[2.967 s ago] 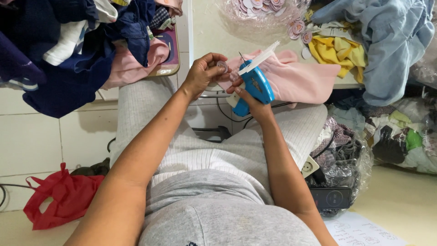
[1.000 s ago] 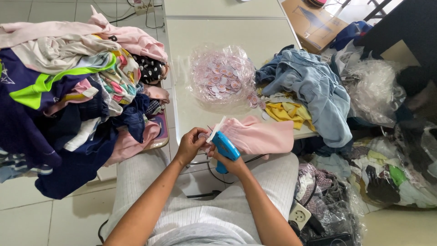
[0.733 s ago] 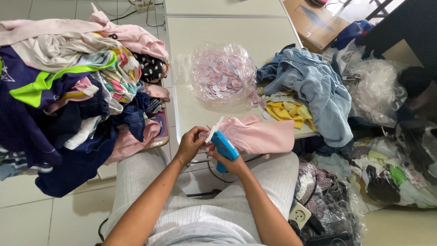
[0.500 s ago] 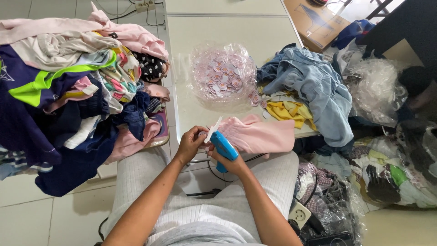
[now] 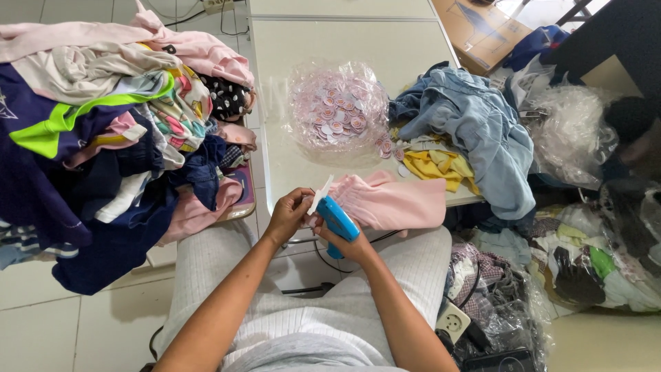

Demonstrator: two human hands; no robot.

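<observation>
Both forearms extend forward from the seated person's lap and converge at the near edge of the counter (image 5: 289, 165). The right hand (image 5: 344, 241) is clenched around the grip of a blue tagging gun (image 5: 337, 219), wrist bent slightly upward, the tool's nose tilted up and to the left. The left hand (image 5: 289, 213) is raised to the same height, fingers curled inward and pinching a small white tag (image 5: 319, 195) at the tip of the gun; the thumb and forefinger meet on it, the remaining fingers folded beneath.

A pink garment (image 5: 396, 202) lies on the near edge of the counter, just right of the hands, its near end touching the gun's nose. Whether the tag is already fixed to the cloth cannot be told.

Further back on the counter sits a clear plastic bag of round pink-and-white tags (image 5: 334, 110). To its right lie a yellow garment (image 5: 434, 167) and a light blue denim garment (image 5: 475, 124), the denim hanging over the counter's right edge. A tall heap of mixed clothes (image 5: 117, 138) stands at the left. More bagged clothing (image 5: 606, 255) lies on the floor at the right.
</observation>
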